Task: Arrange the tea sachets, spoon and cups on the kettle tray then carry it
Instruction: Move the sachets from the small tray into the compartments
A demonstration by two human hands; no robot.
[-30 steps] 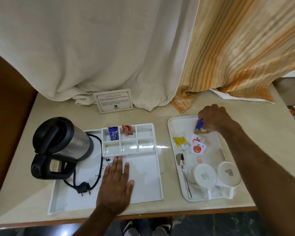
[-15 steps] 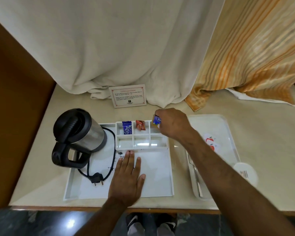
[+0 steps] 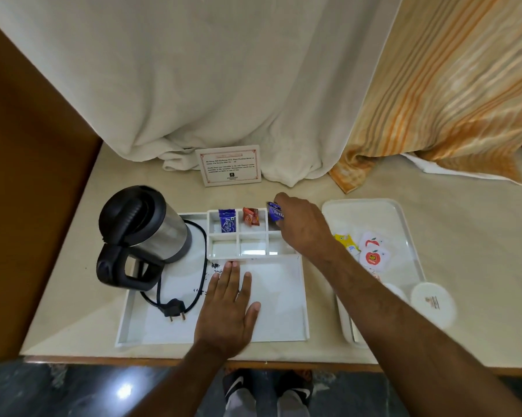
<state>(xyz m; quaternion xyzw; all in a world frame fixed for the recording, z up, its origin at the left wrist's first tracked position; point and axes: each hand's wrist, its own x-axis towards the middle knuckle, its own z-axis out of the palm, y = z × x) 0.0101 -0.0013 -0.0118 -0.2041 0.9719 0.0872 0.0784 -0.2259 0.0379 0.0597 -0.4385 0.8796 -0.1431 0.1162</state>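
Note:
The white kettle tray [image 3: 278,320] lies at the table's front with a black and steel kettle [image 3: 142,230] on its left part. Its back compartments hold a blue sachet [image 3: 227,224] and a red sachet [image 3: 250,216]. My right hand [image 3: 302,227] holds a blue tea sachet [image 3: 275,212] over the back right compartment. My left hand [image 3: 228,308] lies flat, fingers spread, on the tray's floor. To the right, a second white tray [image 3: 404,218] carries a yellow sachet [image 3: 345,241], white apple-print sachets [image 3: 373,256] and an upturned white cup [image 3: 433,300]. My right forearm hides the spoon.
A printed card [image 3: 228,165] stands at the back against a white curtain [image 3: 223,85]; an orange striped curtain [image 3: 452,94] hangs to the right. The kettle's cord and plug [image 3: 174,308] lie on the tray floor. A wooden panel [image 3: 28,206] borders the table's left side.
My right hand carried the blue tea sachet from the right tray leftward to the kettle tray's back right compartment. My left hand stayed flat on the tray. The camera view shifted left.

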